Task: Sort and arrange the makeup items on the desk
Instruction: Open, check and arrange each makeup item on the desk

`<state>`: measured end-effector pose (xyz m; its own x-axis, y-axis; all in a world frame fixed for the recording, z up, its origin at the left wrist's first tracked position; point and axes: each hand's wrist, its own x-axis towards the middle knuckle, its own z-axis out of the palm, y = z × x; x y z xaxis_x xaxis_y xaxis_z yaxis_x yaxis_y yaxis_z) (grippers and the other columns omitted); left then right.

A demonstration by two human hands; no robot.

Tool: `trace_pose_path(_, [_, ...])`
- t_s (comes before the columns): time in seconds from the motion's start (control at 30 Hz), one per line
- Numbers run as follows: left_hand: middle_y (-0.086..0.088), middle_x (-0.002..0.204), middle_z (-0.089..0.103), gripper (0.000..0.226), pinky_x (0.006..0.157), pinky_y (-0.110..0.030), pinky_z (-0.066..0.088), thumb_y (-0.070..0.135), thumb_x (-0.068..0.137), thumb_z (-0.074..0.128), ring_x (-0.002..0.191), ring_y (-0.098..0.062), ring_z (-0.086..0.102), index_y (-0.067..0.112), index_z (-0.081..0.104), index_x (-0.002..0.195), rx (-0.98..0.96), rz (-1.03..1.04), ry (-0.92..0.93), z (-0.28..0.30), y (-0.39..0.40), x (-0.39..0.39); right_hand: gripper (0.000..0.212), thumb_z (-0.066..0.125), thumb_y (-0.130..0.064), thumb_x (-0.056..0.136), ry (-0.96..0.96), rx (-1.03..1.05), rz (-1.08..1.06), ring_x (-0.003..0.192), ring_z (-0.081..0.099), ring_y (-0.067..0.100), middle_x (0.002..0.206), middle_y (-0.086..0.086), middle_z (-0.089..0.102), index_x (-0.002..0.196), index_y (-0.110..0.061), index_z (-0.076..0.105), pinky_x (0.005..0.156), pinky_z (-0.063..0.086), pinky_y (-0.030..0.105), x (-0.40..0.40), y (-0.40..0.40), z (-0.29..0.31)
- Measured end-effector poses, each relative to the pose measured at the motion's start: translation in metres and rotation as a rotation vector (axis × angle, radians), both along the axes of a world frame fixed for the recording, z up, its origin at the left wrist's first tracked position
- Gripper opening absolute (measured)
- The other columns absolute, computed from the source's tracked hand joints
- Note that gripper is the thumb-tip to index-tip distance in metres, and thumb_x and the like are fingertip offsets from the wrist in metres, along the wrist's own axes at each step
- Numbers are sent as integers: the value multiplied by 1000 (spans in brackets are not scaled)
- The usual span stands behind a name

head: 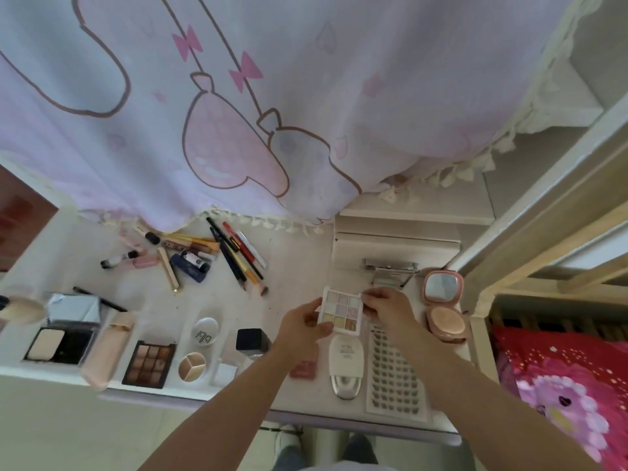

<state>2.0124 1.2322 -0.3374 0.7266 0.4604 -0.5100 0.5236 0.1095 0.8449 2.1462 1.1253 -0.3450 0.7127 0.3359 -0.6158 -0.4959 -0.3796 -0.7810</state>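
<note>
A small white eyeshadow palette (341,311) with pastel pans is held above the white desk (292,266). My left hand (302,322) grips its left edge and my right hand (385,305) pinches its right edge. Along the desk's front lie a brown eyeshadow palette (149,363), a round three-part concealer pot (192,367), a round clear lid (205,331), a black-capped bottle (251,341), a white tube (346,365) and a sheet of false lashes (394,375). An open pink compact (443,300) stands at the right. Pencils and brushes (234,256) lie scattered at the back.
A pink-and-white curtain (238,113) hangs over the desk's back. A powder compact with silver wrap (64,331), a pink tube (108,348) and a fluffy brush (20,309) lie at the left. A metal clip (389,268) sits beside a white shelf (397,229). A red blanket (560,385) lies at the right.
</note>
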Motion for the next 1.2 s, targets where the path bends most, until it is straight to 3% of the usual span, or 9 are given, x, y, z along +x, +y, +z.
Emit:
trace_pose_path(0.2, [3,96,68,54,71,-20,56,3,85,61,82,-11,65,19,45,134,-29,40,75,-8,-16,-31,23,60,11,80,-55,-10,131,67,57,14,73,6,60,68,-8,57,59,52,16,-11,-6,-8])
trace_pose_path(0.33, [-3,112,67,53,91,-26,51,8,85,62,96,-14,63,17,45,135,97,-11,77,-8,-15,-13,11,60,5,82,-201,-60,91,63,56,14,80,12,63,77,-4,61,55,49,13,-3,-1,-11])
trace_pose_path(0.5, [-9,108,67,55,86,-26,51,6,86,60,86,-16,60,12,41,138,183,-104,92,-11,0,17,33,50,2,86,-252,-177,131,108,59,25,119,12,62,117,-3,62,98,47,34,6,1,-13])
trace_pose_path(0.6, [-12,109,66,54,86,-33,52,7,87,59,83,-20,60,11,40,138,233,-178,153,-19,5,26,44,50,-6,88,-176,-211,189,112,55,22,121,10,57,132,-6,50,95,41,27,4,4,-15])
trace_pose_path(0.73, [-11,119,62,50,88,-26,46,13,89,57,104,-26,61,10,42,137,359,-299,219,-27,9,31,49,48,-9,90,-165,-272,283,126,47,24,143,10,43,138,-5,40,92,38,23,5,9,-14])
trace_pose_path(0.87, [-12,119,61,45,86,-26,44,19,90,55,106,-26,58,9,45,133,471,-369,273,-32,9,36,51,47,-9,89,-173,-298,314,132,39,22,147,9,37,139,-6,38,102,33,23,9,13,-18])
trace_pose_path(0.93, [-14,118,57,44,89,-31,43,24,91,53,108,-29,55,8,44,130,545,-418,339,-36,6,40,46,47,-9,89,-180,-319,338,126,45,22,138,12,46,134,-6,44,100,38,26,10,13,-19])
trace_pose_path(1.03, [-14,115,53,36,85,-36,45,31,92,49,104,-30,54,6,48,118,648,-460,429,-37,4,39,29,45,-10,87,-209,-330,396,91,50,18,101,6,50,113,-10,58,73,42,24,11,9,-17])
trace_pose_path(1.2, [-11,118,50,30,85,-34,47,27,95,45,104,-25,53,7,45,117,722,-345,381,-30,1,17,31,47,-11,91,-350,-344,519,89,58,21,111,9,63,118,-8,61,72,45,22,7,-3,-10])
